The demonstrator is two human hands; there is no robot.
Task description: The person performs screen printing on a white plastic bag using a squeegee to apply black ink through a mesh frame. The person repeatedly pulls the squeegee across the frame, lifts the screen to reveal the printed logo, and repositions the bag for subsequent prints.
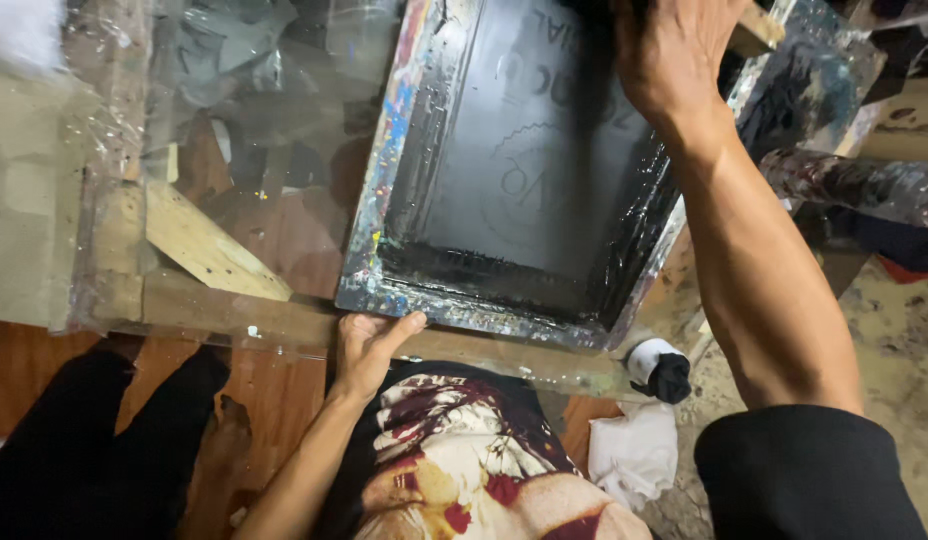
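Observation:
A screen-printing frame with a paint-spattered rim and a black, ink-covered mesh lies tilted on a plastic-covered wooden table. My left hand grips the frame's near left edge, thumb along the rim and fingers curled out of sight beneath. At the frame's far end my right hand is closed over a wooden-handled squeegee, most of which the hand hides. A thick band of black ink lies along the near inside edge of the mesh.
A pale wooden wedge lies under clear plastic sheeting to the left. A black-and-white rag and a white cloth sit by the table's near right corner. An ink-smeared wrapped bar juts in at right.

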